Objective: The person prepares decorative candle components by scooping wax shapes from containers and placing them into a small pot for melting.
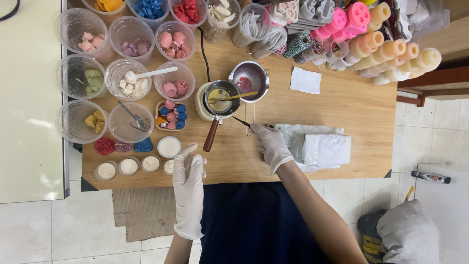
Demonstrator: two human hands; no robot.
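Not much packaging here tbh. There's a white rectangular block wrapped in clear plastic [326,149] lying on the tabletop [351,102] at the near right. Far side, a couple of crinkly clear plastic bags [273,39] sit among the tubs. No screens or signs.

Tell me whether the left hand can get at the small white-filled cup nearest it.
Probably yes: the left hand lies right beside the white-filled cup, with only bare wooden table between them.
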